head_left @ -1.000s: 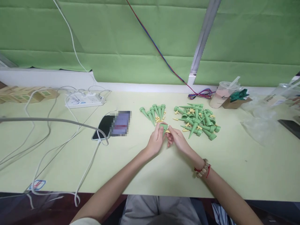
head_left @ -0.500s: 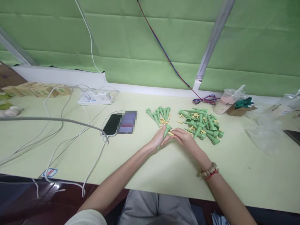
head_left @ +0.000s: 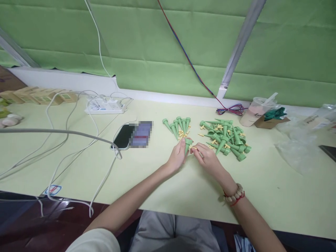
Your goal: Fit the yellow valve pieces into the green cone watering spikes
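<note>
The left hand (head_left: 178, 156) is curled around a green cone (head_left: 187, 144), wide end up and tip pointing down toward the bench (head_left: 162, 189). The right hand (head_left: 207, 158) meets it from the other side, thumb and forefinger pinching a small yellow piece (head_left: 193, 148) right at the cone's side. Both hands sit near the middle of the bench, just short of the parts.

Just beyond the left hand lies a short row of green cones (head_left: 177, 124) with yellow bits (head_left: 182, 133) scattered at their tips. To the right of that, just beside the right hand's fingers, is a loose heap of cones (head_left: 225, 138) mixed with more yellow pieces. The two groups lie apart, with a narrow strip of bare bench between them.

To the left, a phone (head_left: 123, 137) lies flat with a white cable (head_left: 105, 175) running off the near edge. A power strip (head_left: 105, 106) sits near the back edge by the wall. At the far right back stand a plastic cup (head_left: 253, 112) and a clear bag (head_left: 296, 147).

The widest bare stretch of bench lies between the hands and the near edge, under both forearms.
</note>
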Action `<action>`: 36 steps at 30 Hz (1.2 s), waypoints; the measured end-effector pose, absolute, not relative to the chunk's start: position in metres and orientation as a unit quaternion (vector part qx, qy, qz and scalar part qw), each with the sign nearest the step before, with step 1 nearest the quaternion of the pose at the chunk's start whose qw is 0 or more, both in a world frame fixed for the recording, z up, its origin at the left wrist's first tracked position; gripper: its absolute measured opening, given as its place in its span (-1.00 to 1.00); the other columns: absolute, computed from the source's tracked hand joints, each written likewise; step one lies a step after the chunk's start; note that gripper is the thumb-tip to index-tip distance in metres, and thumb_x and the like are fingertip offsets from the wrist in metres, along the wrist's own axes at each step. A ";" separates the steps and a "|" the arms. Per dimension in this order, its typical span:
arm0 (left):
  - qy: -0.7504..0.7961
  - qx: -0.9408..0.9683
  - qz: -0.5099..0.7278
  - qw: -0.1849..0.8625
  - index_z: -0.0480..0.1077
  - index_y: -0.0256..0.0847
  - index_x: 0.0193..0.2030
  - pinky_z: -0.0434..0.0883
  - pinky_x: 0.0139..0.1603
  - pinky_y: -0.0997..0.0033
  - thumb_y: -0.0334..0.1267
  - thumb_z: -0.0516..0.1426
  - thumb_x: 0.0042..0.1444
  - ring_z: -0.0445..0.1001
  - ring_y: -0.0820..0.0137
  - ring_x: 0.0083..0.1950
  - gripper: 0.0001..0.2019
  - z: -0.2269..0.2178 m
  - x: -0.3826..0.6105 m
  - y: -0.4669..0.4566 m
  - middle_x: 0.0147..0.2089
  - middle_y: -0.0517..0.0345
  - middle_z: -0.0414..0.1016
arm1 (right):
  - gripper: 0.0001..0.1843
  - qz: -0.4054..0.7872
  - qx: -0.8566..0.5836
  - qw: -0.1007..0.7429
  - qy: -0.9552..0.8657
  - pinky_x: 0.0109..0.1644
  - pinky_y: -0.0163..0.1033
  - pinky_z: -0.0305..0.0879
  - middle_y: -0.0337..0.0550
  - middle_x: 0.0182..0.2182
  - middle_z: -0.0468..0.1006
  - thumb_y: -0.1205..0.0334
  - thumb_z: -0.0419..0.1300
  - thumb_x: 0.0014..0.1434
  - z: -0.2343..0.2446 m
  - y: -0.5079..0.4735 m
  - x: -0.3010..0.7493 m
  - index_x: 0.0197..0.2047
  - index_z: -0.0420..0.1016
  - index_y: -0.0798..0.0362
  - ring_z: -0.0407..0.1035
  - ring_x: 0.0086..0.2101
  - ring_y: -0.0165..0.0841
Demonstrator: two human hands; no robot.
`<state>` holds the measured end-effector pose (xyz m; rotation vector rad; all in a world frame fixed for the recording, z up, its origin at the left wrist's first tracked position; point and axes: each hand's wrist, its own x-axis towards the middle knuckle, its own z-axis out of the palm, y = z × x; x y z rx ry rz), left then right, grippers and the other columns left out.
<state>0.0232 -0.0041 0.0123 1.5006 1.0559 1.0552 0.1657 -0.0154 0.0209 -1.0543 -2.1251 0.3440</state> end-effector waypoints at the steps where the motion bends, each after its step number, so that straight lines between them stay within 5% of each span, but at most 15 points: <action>1: 0.434 0.628 0.430 0.482 0.24 -0.29 -0.04 0.11 -0.64 0.50 0.17 -0.32 0.16 0.07 0.53 -0.73 -0.39 0.012 0.022 -0.004 -0.70 0.33 0.06 | -0.68 0.154 -0.410 0.373 -0.818 -0.32 -0.30 0.14 -0.16 -0.50 0.32 0.21 -0.14 0.28 0.022 -0.017 0.165 -0.42 0.31 0.10 0.22 -0.44 -0.40; 11: 0.370 0.758 0.462 0.275 0.16 -0.24 -0.03 0.18 -0.53 0.50 0.24 -0.28 0.10 0.26 0.48 -0.62 -0.40 -0.003 0.006 0.003 -0.60 0.24 0.29 | -0.44 0.630 -0.373 0.404 -0.547 -0.44 -0.27 0.22 -0.33 -0.69 0.13 -0.27 -0.11 0.12 0.021 -0.023 0.141 -0.57 0.14 0.08 0.18 -0.68 -0.47; 14: 0.403 0.712 0.467 0.334 0.18 -0.22 -0.01 0.14 -0.58 0.52 0.16 -0.26 0.16 0.15 0.52 -0.67 -0.47 0.002 0.010 0.004 -0.67 0.33 0.14 | -0.45 0.540 -0.424 0.415 -0.597 -0.42 -0.28 0.22 -0.24 -0.64 0.26 -0.19 -0.15 0.18 0.020 -0.024 0.144 -0.55 0.22 0.10 0.24 -0.62 -0.45; 20: 0.431 0.555 0.507 0.499 0.22 -0.23 -0.22 0.02 -0.67 0.54 0.13 -0.21 0.17 -0.01 0.58 -0.72 -0.54 0.018 0.021 0.007 -0.68 0.35 -0.01 | -0.69 0.090 -0.495 0.400 -0.766 -0.28 -0.28 0.15 -0.19 -0.45 0.44 0.00 0.03 0.19 0.012 -0.017 0.158 -0.20 0.35 0.09 0.30 -0.45 -0.40; 24: 0.421 0.557 0.454 0.554 0.26 -0.27 -0.25 -0.02 -0.64 0.54 0.19 -0.25 0.14 -0.06 0.58 -0.71 -0.45 0.020 0.021 0.006 -0.73 0.36 -0.07 | -0.76 -0.061 -0.454 0.387 -0.801 -0.26 -0.30 0.12 -0.19 -0.47 0.43 0.10 0.05 0.21 0.010 -0.011 0.164 -0.31 0.37 0.11 0.27 -0.47 -0.43; 29: 0.396 0.563 0.405 0.601 0.28 -0.27 -0.12 -0.01 -0.61 0.54 0.21 -0.30 0.13 -0.09 0.57 -0.72 -0.38 0.020 0.018 0.005 -0.77 0.38 -0.09 | -0.75 -0.100 -0.450 0.357 -0.813 -0.32 -0.30 0.07 -0.18 -0.49 0.42 0.15 0.00 0.25 0.013 -0.012 0.165 -0.34 0.38 0.12 0.23 -0.50 -0.42; 36: 0.383 0.597 0.392 0.585 0.25 -0.27 -0.40 0.11 -0.55 0.53 0.14 -0.26 0.17 0.02 0.56 -0.68 -0.47 0.022 0.018 0.005 -0.74 0.32 -0.02 | -0.66 -0.016 -0.485 0.327 -0.811 -0.32 -0.28 0.06 -0.11 -0.42 0.39 0.13 -0.11 0.28 0.011 -0.015 0.162 -0.33 0.39 0.10 0.24 -0.46 -0.39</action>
